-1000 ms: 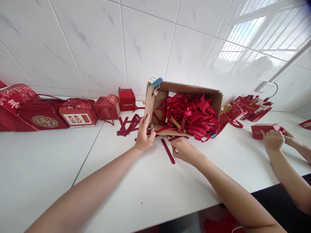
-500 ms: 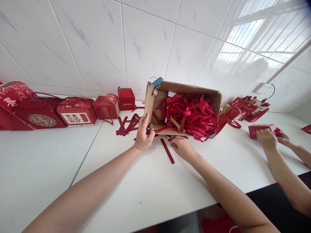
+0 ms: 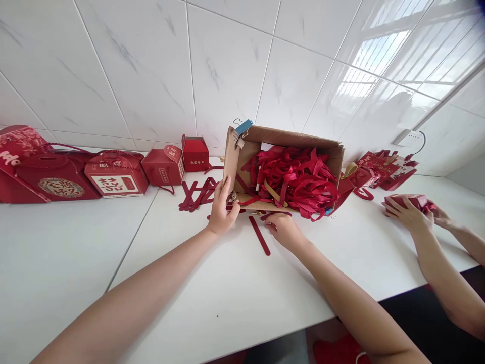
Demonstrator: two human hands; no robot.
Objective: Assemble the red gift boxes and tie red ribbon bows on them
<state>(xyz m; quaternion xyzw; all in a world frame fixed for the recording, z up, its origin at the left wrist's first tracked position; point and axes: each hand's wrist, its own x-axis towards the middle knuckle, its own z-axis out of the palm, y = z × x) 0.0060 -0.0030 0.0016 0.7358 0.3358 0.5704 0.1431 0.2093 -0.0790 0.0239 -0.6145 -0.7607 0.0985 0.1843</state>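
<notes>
A cardboard box (image 3: pixel 230 157) stands tilted toward me at the wall, filled with a tangle of red ribbons (image 3: pixel 291 177). My left hand (image 3: pixel 222 210) grips its left front corner, fingers along the side and thumb at the front. On the table below the box's front edge, my right hand (image 3: pixel 283 230) has its fingers curled together beside dark red strips. What lies between its fingertips is hidden. One loose red strip (image 3: pixel 259 236) lies between my hands, near a small gold-coloured piece (image 3: pixel 258 213). A gold strap (image 3: pixel 276 193) rests on the ribbons.
Several dark red strips (image 3: pixel 197 194) lie left of the box. Red gift boxes (image 3: pixel 115 177) line the wall. At right, a co-worker's hands (image 3: pixel 411 215) hold a small red box (image 3: pixel 413 201). A blue binder clip (image 3: pixel 243 127) sits on the cardboard box's corner.
The co-worker's left hand has shifted left over the small red box, which is now turned lower. My own hands stay in place; the view has shifted slightly.
</notes>
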